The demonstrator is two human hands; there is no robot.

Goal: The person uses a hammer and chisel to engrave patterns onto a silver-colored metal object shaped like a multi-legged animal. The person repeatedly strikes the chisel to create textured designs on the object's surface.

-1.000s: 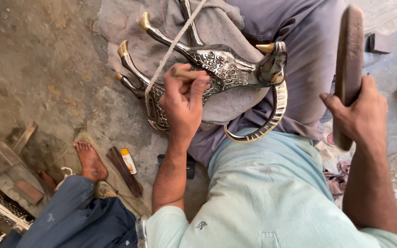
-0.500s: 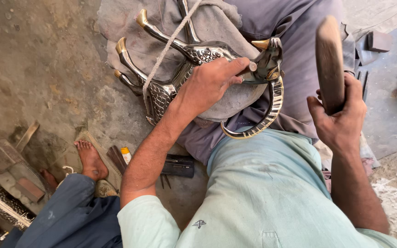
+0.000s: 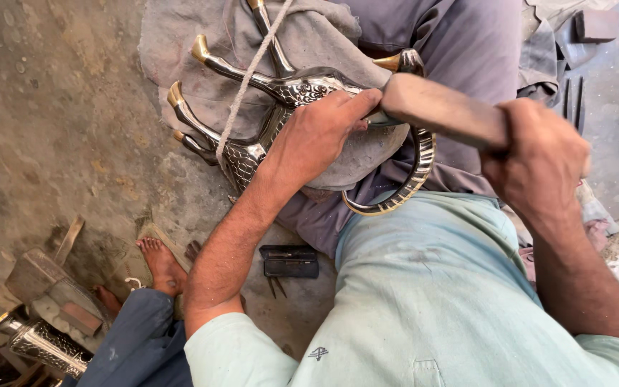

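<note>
Dusty concrete floor all round. The engraved metal animal figure (image 3: 288, 100) lies on a grey cloth (image 3: 324, 36) at twelve o'clock, probably heavy, rigid and slick; left hand (image 3: 317, 136) clamps its body, right hand (image 3: 539, 154) grips a wooden mallet (image 3: 442, 111).

No labels, signs or screens observed. One small flat black case (image 3: 290, 261), rectangular, lies on the ground beside the seated person's leg.
</note>
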